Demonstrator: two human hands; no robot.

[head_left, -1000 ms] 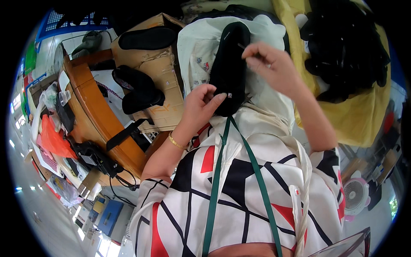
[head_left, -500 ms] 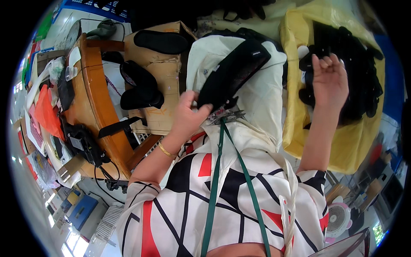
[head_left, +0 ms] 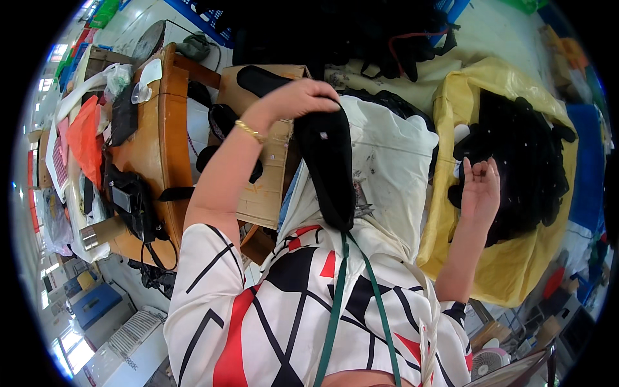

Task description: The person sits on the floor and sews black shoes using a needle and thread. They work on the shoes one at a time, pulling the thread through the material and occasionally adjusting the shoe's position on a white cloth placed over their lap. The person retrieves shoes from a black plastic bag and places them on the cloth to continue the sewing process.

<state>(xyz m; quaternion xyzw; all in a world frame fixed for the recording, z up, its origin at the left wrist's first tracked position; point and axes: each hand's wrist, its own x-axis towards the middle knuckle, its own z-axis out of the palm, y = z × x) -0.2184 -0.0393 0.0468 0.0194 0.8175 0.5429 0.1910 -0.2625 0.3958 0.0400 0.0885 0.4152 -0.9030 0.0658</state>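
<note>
My left hand (head_left: 306, 100) grips the upper end of a black cloth shoe (head_left: 327, 171). The shoe hangs lengthwise over the white cloth (head_left: 390, 142) on my lap, its narrow end pointing toward me. A small pale mark shows on its surface. Beside it lie some grey metal pieces (head_left: 364, 205), partly hidden, too unclear to name. My right hand (head_left: 480, 190) is raised at the right, palm up, in front of the yellow bag (head_left: 445, 258). Its fingers are curled; whatever they might hold is too small to make out.
Black shoes (head_left: 522, 168) fill the yellow bag. Another black shoe (head_left: 258, 80) lies on a cardboard box (head_left: 274, 161) at the left. Beyond is a wooden table (head_left: 142, 135) with a black bag (head_left: 132, 203). A blue crate (head_left: 200, 19) stands at the back.
My left hand has moved up and away from me, and the shoe has turned from slanting to nearly upright in view. My right hand appears lower, with its fingers a little less tightly curled.
</note>
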